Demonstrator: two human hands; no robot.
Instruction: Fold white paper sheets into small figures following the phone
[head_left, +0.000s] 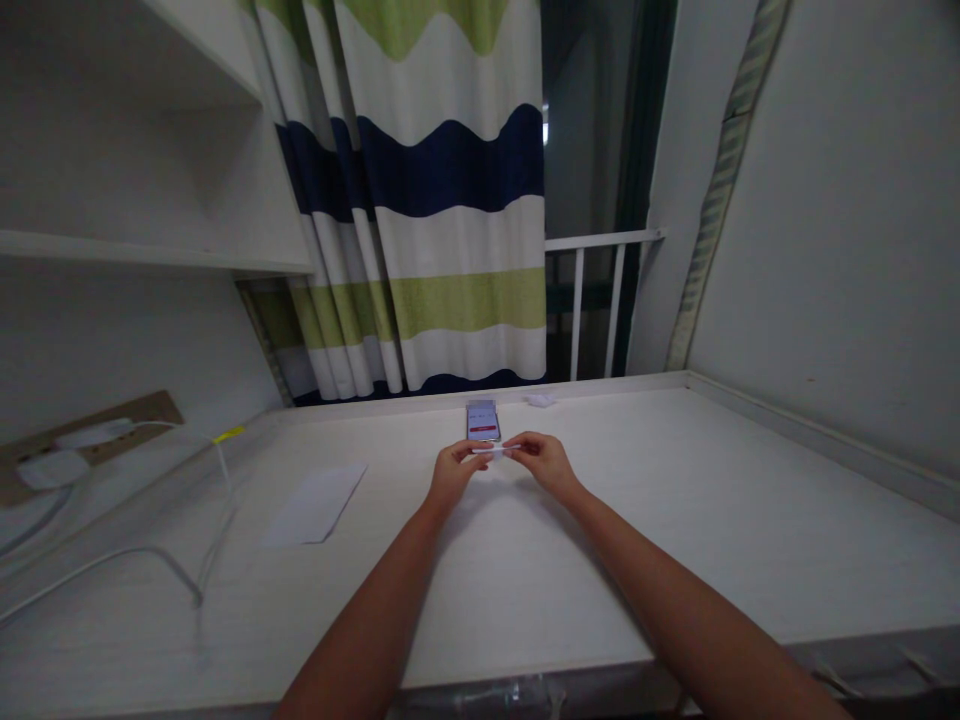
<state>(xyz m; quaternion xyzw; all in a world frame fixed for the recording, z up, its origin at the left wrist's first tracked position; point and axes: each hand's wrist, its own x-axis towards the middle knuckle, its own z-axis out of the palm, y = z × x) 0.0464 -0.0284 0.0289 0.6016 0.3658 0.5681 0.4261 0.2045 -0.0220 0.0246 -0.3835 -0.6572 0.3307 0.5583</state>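
Between my two hands is a small folded piece of white paper (497,451), held just above the white desk (525,580). My left hand (454,472) pinches its left end between thumb and fingers. At the right end, my right hand (546,463) grips it the same way. Just beyond my fingers a phone (482,420) with a lit screen lies on the desk. A small white folded paper piece (540,400) rests near the desk's back edge, right of the phone.
Several white sheets (319,503) lie on the desk to the left. A power strip (90,440) with plugs and a white cable (161,555) are at far left. A striped curtain (465,230) hangs behind. A shelf (157,250) juts out upper left; a wall (840,240) stands right.
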